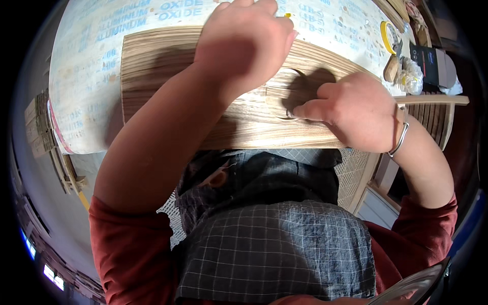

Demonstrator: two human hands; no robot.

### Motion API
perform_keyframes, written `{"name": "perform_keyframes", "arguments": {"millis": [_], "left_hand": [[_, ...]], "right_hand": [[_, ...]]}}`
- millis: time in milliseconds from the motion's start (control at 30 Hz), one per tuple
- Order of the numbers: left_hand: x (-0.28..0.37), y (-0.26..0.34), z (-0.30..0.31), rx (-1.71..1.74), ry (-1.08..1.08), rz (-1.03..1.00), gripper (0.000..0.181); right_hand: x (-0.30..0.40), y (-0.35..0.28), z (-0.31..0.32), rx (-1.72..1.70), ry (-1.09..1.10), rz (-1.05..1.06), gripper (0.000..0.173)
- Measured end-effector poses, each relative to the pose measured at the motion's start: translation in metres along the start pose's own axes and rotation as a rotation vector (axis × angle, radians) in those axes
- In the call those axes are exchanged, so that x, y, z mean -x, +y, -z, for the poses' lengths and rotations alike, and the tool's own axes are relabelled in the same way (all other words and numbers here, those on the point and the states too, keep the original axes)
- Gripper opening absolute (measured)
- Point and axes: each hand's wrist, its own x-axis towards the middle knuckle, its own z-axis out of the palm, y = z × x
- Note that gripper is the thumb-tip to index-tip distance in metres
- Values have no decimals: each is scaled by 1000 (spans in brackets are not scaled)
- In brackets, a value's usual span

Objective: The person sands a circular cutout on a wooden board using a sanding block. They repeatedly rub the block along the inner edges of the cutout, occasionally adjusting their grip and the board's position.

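Note:
A wood board with striped grain [152,76] lies flat on the bench before me. It has a round hole or recess [293,72] with a curved edge, partly in shadow. My left hand [244,42] is over the board's far edge, its fingertips cut off by the top of the picture; whether it holds something cannot be told. My right hand [347,110], with a silver bangle at the wrist, reaches in from the right. Its fingertips meet at the near edge of the round shape, at a small dark spot; what is between them, if anything, is not clear.
Printed abrasive-paper backing [84,95] covers the bench. To the right lie a yellow tape roll [389,37], a wood block [391,68], a crumpled clear plastic bag [411,78] and a dark box [423,65]. A curved wooden rail [431,100] stands beside the bench.

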Motion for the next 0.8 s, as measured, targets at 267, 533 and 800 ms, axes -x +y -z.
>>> {"name": "perform_keyframes", "arguments": {"millis": [267,533,800], "left_hand": [[-11,5,15,-63,-119,-270,18],[-9,0,13,4,-125,-234,14],[-7,-1,13,-47,-157,-206,17]], "right_hand": [[-12,-32,-44,-1009,350,-335,20],[-2,-2,-21,-339,192,-4,32],[3,2,14,337,39,145,24]]}}
